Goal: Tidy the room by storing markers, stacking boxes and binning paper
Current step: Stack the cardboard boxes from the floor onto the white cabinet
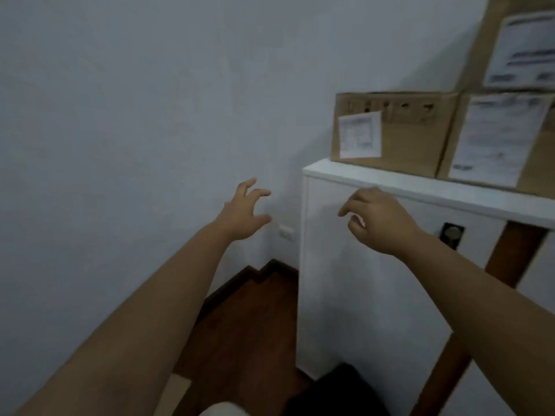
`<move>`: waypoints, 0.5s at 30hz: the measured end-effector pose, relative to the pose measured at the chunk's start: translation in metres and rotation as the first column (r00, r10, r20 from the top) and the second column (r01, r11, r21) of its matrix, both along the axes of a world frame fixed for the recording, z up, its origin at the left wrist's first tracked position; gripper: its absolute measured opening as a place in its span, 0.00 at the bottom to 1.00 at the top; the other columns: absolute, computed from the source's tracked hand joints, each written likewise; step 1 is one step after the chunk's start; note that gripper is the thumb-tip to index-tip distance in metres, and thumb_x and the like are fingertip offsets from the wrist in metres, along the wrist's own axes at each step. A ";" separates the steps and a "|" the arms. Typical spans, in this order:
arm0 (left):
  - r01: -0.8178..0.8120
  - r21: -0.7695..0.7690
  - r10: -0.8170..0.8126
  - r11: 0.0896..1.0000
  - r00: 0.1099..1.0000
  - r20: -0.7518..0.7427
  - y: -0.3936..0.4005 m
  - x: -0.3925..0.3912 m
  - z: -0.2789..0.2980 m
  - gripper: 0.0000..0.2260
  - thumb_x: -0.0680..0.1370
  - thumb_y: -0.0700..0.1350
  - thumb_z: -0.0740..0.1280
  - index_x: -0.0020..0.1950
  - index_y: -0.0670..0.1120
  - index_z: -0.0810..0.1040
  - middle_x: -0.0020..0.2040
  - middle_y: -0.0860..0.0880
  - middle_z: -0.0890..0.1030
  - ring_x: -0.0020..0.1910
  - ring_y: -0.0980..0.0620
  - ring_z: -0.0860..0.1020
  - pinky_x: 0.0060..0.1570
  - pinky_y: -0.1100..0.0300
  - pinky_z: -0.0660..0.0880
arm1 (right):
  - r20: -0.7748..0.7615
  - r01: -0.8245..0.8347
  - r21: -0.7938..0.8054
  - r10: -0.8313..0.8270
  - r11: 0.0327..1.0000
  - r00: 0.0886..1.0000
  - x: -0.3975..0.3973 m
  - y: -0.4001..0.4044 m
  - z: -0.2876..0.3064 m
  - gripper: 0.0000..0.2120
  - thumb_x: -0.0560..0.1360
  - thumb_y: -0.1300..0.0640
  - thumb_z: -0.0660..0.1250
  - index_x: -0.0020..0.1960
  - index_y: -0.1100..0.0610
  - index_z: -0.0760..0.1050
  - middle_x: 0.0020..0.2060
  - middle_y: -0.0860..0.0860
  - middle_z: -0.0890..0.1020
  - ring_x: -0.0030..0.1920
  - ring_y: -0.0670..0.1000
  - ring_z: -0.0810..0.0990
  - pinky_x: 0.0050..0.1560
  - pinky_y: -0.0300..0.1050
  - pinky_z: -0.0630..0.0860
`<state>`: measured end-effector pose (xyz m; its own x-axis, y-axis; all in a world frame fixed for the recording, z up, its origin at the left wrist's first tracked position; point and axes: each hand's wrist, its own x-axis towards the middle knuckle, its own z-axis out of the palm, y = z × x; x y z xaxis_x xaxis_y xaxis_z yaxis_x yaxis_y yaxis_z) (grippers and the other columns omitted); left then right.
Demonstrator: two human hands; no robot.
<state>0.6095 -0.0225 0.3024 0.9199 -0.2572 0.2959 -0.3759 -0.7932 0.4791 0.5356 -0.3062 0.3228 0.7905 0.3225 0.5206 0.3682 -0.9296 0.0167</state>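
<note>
At centre frame, the left hand and right hand reach forward, fingers loosely spread, grasping nothing. Upper right, three labelled cardboard boxes sit on a white cabinet.

Matt cardboard boxes; smooth white cabinet.

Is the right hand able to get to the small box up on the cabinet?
Probably yes. The right hand is empty, fingers loose, just below the cabinet top, and nothing lies between it and the small box standing at the front edge.
</note>
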 end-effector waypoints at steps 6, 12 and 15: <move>-0.401 -0.017 0.362 0.916 0.844 -0.395 0.198 -0.072 -0.134 0.24 0.78 0.52 0.68 0.73 0.51 0.68 0.78 0.48 0.52 0.75 0.45 0.62 0.68 0.55 0.63 | -0.648 -0.176 0.089 0.191 0.980 0.737 0.018 0.158 -0.147 0.14 0.78 0.57 0.61 0.61 0.52 0.78 0.59 0.51 0.78 0.61 0.53 0.75 0.62 0.46 0.72; -0.713 -0.013 0.513 0.701 0.517 -0.685 0.334 -0.172 -0.281 0.23 0.77 0.49 0.70 0.70 0.46 0.72 0.70 0.47 0.69 0.67 0.42 0.72 0.63 0.52 0.72 | -0.904 -0.090 0.146 0.170 0.985 0.393 0.005 0.285 -0.284 0.15 0.78 0.56 0.63 0.64 0.53 0.76 0.63 0.52 0.77 0.62 0.52 0.77 0.63 0.44 0.73; -0.777 0.093 0.537 0.622 0.338 -0.773 0.374 -0.211 -0.350 0.25 0.76 0.49 0.70 0.71 0.45 0.71 0.71 0.43 0.71 0.66 0.43 0.73 0.62 0.53 0.71 | -0.964 -0.065 0.120 0.132 0.991 0.230 -0.004 0.329 -0.346 0.16 0.77 0.56 0.63 0.64 0.53 0.75 0.63 0.53 0.78 0.62 0.53 0.77 0.62 0.44 0.73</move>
<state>0.3983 0.3514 -0.0477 0.6677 0.5026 -0.5491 0.7439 -0.4228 0.5176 0.5314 0.0225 -0.0233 0.6667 0.4423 -0.6000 0.1615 -0.8715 -0.4630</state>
